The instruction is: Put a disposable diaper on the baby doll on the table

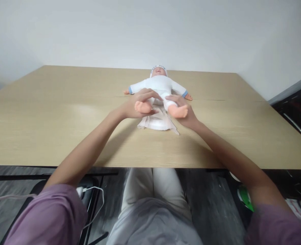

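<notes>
A baby doll (158,81) in a white suit with blue cuffs and a printed white cap lies on its back, feet towards me. My left hand (130,104) is closed around the leg on the left, with fingers above and the thumb below the bare foot (143,107). On the other side, my right hand (190,117) holds the other leg, its fingers on the white cloth and its palm behind the foot (179,111). Beneath the legs, an open diaper (158,123) is spread towards me. The legs partly hide it.
The light wooden table (64,136) reaches back to a white wall (150,34). Its near edge is just in front of my lap. Below on the left are a black chair (89,204) and a white cable (102,200). Dark shelving with various items stands at the right.
</notes>
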Demonstrator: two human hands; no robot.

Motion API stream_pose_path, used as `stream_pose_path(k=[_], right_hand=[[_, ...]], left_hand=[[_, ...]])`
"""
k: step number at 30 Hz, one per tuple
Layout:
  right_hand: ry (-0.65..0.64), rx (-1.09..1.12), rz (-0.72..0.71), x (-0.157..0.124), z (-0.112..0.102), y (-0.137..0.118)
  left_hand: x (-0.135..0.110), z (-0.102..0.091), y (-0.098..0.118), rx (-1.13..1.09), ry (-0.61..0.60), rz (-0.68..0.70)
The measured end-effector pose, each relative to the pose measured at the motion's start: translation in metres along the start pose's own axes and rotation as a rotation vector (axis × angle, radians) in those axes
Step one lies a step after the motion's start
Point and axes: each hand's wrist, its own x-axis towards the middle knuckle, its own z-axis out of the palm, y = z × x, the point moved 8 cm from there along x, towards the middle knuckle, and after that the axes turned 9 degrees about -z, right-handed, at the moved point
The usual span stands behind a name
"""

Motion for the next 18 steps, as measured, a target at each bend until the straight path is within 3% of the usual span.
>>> stream_pose_path(k=[4,8,11,18], right_hand=[[-0.121,-0.076,-0.184,-0.020,0.008,0.016],[-0.195,-0.131,-0.194,-0.031,0.025,0.032],[-0.185,-0.112,-0.198,-0.032,0.026,0.031],[-0.157,0.079,-0.257,-0.030,0.002,0.012]], left_hand=[[-0.038,0.006,-0.032,0.123,-0.074,-0.004],[-0.066,0.026,-0.054,0.136,-0.167,0.002],[-0.073,0.032,-0.058,0.131,-0.155,0.030],[-0.074,0.033,-0.064,0.086,-0.231,0.044]])
